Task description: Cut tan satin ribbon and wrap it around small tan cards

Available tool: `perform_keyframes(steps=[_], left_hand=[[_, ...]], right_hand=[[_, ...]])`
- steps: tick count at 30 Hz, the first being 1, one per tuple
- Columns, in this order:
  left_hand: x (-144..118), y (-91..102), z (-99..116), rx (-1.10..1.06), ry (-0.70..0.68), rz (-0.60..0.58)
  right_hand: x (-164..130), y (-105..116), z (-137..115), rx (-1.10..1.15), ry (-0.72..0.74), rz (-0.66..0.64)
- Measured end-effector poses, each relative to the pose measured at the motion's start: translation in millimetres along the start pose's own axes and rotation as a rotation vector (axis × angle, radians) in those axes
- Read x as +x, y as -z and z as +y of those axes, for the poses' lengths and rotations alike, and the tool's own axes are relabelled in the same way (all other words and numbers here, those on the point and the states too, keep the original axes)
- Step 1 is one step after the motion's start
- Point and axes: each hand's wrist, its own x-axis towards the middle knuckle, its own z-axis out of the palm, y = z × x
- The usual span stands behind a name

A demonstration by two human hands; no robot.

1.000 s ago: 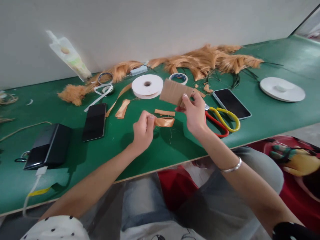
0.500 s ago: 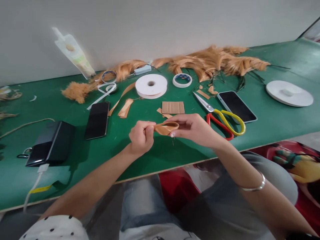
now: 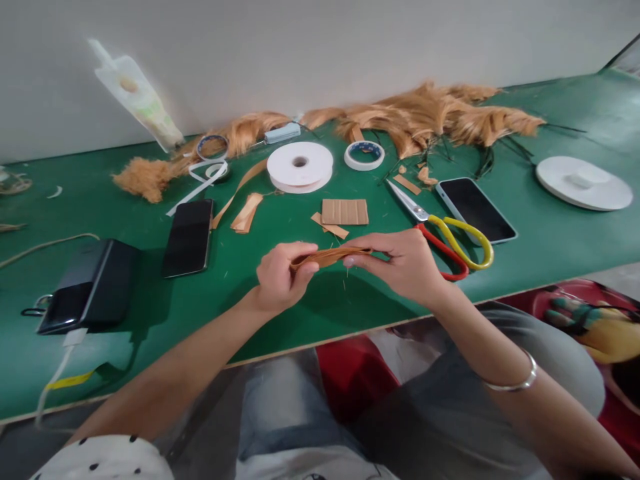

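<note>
Between my hands is a looped tan ribbon [image 3: 330, 256], pressed into flat layers and held just above the green table. My left hand [image 3: 284, 275] pinches its left end between thumb and fingers. At the other end, my right hand [image 3: 400, 263] grips the ribbon with thumb below and fingers above. A thin pin or thread hangs under the right thumb. Just beyond my hands lie a ribbed cardboard piece [image 3: 345, 212] and a short tan ribbon strip [image 3: 330, 227]. Scissors [image 3: 440, 233] with red and yellow handles rest near my right hand.
A white ribbon spool [image 3: 300, 167], a tape roll [image 3: 364, 156] and tan fibre bundles [image 3: 425, 117] lie towards the wall. Phones [image 3: 189, 238] flank the work area, with a black power bank [image 3: 93, 287] at left and a white disc [image 3: 583, 183] at right.
The ribbon loop was rounded and open; now it is flattened and stretched longer between my hands. My right hand has shifted slightly right, and my left fingers have spread along the ribbon's end.
</note>
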Motion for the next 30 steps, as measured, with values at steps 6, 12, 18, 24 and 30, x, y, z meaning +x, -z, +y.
perform_keyframes(steps=[6,12,18,24,30], left_hand=[[2,-0.9,-2,-0.078,0.063,-0.064],[0,-5.0,-6,-0.213,0.088,-0.106],[-6,-8.5,-12,-0.264,0.156,-0.16],[0,-5.9,-6,-0.274,0.266,-0.191],[5,-7.3,0,-0.378,0.465,-0.265]], right_hand=[[-2,3,0,-0.074,0.049,0.091],[-3,6,-3,-0.085,0.09,0.149],[0,11,-8,-0.075,0.003,0.128],[0,10,-2,-0.002,-0.086,0.09],[4,8,6,0.213,-0.198,0.054]])
